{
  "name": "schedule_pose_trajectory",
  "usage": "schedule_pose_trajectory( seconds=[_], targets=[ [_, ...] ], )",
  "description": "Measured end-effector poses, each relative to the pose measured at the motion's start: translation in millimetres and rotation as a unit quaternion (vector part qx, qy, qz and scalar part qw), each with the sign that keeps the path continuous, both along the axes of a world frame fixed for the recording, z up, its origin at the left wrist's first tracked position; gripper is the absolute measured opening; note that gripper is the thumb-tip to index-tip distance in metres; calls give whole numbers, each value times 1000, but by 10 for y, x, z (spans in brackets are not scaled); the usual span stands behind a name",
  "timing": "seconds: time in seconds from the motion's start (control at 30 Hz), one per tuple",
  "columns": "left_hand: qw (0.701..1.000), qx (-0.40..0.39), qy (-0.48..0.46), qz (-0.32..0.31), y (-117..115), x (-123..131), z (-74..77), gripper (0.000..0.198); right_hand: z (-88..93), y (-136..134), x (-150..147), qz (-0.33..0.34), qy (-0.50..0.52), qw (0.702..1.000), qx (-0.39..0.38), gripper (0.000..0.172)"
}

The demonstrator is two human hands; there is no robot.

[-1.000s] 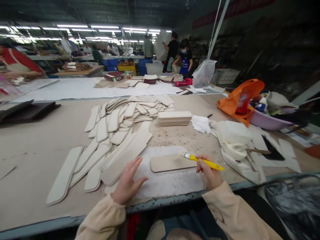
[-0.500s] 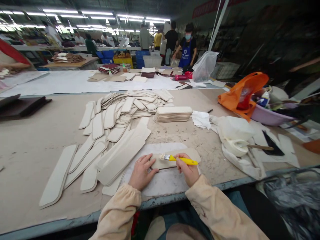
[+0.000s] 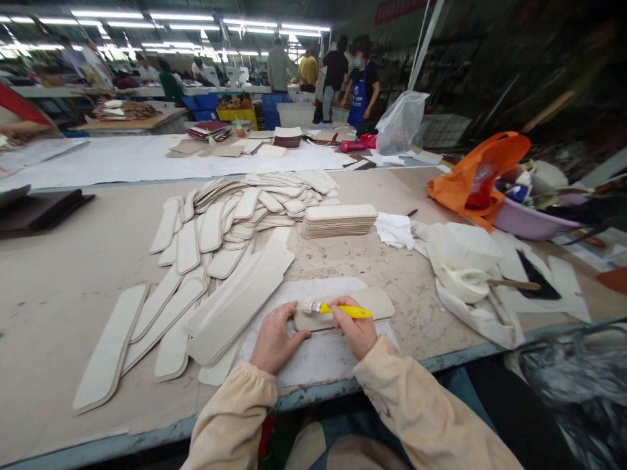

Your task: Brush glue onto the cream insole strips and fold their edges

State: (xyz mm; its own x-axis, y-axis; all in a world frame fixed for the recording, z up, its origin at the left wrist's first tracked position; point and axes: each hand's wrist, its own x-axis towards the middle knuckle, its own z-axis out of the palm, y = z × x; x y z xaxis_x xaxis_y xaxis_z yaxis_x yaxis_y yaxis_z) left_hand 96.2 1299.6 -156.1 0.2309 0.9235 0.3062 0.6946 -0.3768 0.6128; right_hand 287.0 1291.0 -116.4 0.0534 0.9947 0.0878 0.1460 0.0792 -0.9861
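My right hand [image 3: 353, 326] is closed round the yellow handle of a brush [image 3: 337, 309]. The pale bristles point left and lie over the left end of a long beige piece [image 3: 372, 301] with rounded corners. At that same end my left hand [image 3: 277, 336] rests with its fingers apart, thumb and fingertips at the edge of the piece. Beneath the piece lies a whitish sheet [image 3: 308, 367]. Left of my hands, larger cream pieces [image 3: 240, 313] overlap one another, and behind them is a heap of similar strips [image 3: 210, 225].
A neat stack of strips [image 3: 339, 220] stands behind the brush. To the right are a crumpled white cloth [image 3: 394, 230], a white bowl [image 3: 465, 286] with a stick in it, an orange bag [image 3: 455, 189] and a lilac basin [image 3: 533, 222]. Several people stand or sit in the background.
My right hand has moved left with the brush, so the bristles are now at the left end of the piece, close to my left fingertips. My left hand has barely moved.
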Motion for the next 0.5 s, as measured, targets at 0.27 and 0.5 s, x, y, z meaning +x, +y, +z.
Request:
schedule_pose_trajectory(
  seconds=[0.27,0.5],
  targets=[
    [1000,-27,10,8,-10,32,52,82,-86,32,18,13,-50,999,2,25],
    [999,-4,52,-8,1,53,111,80,-8,42,308,-39,-89,995,-15,22]
  ],
)
